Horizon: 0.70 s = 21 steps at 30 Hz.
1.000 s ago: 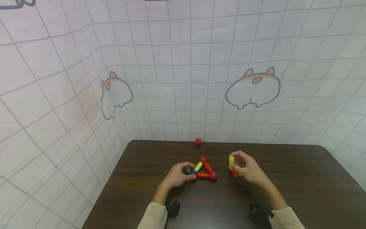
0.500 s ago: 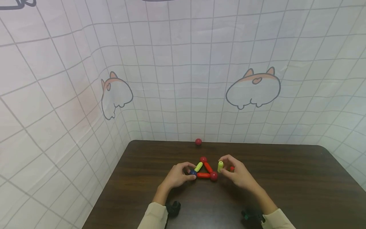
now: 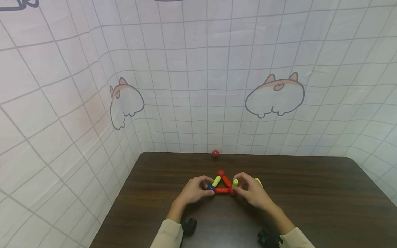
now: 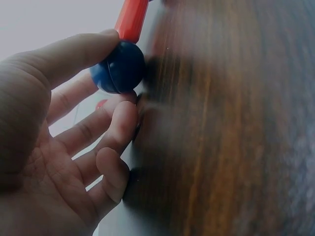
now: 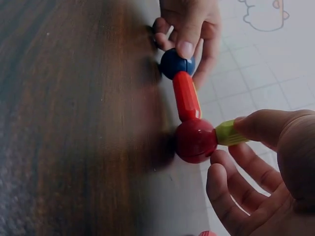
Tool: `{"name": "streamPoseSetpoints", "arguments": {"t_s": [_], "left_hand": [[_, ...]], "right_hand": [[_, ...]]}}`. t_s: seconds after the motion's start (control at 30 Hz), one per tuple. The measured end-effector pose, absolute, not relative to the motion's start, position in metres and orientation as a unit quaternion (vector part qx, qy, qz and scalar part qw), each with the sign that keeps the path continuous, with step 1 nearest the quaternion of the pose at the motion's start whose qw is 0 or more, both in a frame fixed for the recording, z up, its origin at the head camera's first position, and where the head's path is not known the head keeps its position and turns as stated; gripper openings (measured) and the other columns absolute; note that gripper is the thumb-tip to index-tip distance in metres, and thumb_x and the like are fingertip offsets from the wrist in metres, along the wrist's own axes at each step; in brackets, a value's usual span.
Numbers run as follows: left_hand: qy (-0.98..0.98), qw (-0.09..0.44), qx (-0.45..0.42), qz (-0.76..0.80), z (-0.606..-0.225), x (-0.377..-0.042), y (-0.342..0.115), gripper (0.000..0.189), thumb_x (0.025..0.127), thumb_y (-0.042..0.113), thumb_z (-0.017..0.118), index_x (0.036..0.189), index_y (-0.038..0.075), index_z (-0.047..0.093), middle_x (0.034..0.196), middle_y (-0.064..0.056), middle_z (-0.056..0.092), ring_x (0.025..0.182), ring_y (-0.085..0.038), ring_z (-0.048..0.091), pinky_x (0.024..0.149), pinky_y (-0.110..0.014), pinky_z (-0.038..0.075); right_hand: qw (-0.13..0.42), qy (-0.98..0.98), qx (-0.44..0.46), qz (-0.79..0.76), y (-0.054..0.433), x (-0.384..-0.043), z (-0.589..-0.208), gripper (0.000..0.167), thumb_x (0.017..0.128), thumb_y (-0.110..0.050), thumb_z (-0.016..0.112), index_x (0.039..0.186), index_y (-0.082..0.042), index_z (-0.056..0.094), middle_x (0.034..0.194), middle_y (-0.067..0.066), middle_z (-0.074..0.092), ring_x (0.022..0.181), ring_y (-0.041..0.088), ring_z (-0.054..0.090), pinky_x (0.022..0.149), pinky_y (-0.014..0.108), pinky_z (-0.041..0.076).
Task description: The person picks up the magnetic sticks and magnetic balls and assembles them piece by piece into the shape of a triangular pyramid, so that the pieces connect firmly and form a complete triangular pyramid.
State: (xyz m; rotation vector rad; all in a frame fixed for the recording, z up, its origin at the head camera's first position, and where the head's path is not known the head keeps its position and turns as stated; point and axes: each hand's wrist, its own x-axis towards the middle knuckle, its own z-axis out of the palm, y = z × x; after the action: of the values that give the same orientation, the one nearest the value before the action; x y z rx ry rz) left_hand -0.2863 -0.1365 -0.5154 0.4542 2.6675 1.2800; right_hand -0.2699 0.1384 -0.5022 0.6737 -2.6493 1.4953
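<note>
A triangle of rods and balls lies on the table. My left hand (image 3: 191,191) pinches its blue ball (image 4: 120,66) between thumb and fingers. A red rod (image 3: 222,190) runs from there to a larger red ball (image 5: 196,141) at the right corner. Another red rod (image 3: 226,181) and a yellow-green rod (image 3: 216,181) meet at the far red ball (image 3: 221,173). My right hand (image 3: 255,193) pinches a second yellow-green rod (image 5: 229,133), standing up from the right corner ball, its lower end against that ball.
A loose red ball (image 3: 215,153) sits at the table's back edge. Another yellow-green rod (image 3: 258,182) shows just beyond my right hand, partly hidden. Behind the dark wooden table (image 3: 325,193) hangs a white gridded cloth (image 3: 198,86).
My right hand has carried the yellow-green rod leftward and down onto the right corner ball. The left hand stays on the blue ball, and the triangle has barely shifted.
</note>
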Motion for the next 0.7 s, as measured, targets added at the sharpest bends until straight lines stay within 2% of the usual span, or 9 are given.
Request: {"name": "streamPoseSetpoints", "arguments": {"t_s": [0.37,0.53,0.7], "left_hand": [[0.891,0.077,0.153,0.421,-0.5127,-0.2847,-0.1343,0.041,0.085,0.030,0.084,0.124,0.024,0.069,0.092,0.003,0.064,0.063,-0.012,0.051,0.057,-0.028,0.042],[0.894,0.081,0.158,0.412,-0.5120,-0.2840,-0.1309,0.048,0.084,0.031,0.085,0.128,0.025,0.068,0.090,0.004,0.064,0.064,-0.012,0.052,0.057,-0.027,0.042],[0.898,0.084,0.162,0.400,-0.5117,-0.2832,-0.1280,0.061,0.082,0.033,0.086,0.138,0.024,0.062,0.086,0.006,0.064,0.065,-0.011,0.053,0.061,-0.032,0.046]], "right_hand": [[0.018,-0.858,0.220,0.464,0.1408,-0.2712,-0.5054,0.024,0.093,-0.010,0.074,0.115,-0.009,0.065,0.095,0.001,0.065,0.079,0.014,0.060,0.067,0.025,0.048],[0.019,-0.869,0.208,0.448,0.1429,-0.2711,-0.5055,0.025,0.093,-0.013,0.075,0.117,-0.011,0.067,0.104,0.001,0.067,0.088,0.014,0.061,0.076,0.027,0.049],[0.013,-0.873,0.196,0.446,0.1438,-0.2715,-0.5048,0.023,0.095,-0.016,0.073,0.117,-0.014,0.067,0.113,0.004,0.069,0.100,0.020,0.068,0.085,0.037,0.055]]}}
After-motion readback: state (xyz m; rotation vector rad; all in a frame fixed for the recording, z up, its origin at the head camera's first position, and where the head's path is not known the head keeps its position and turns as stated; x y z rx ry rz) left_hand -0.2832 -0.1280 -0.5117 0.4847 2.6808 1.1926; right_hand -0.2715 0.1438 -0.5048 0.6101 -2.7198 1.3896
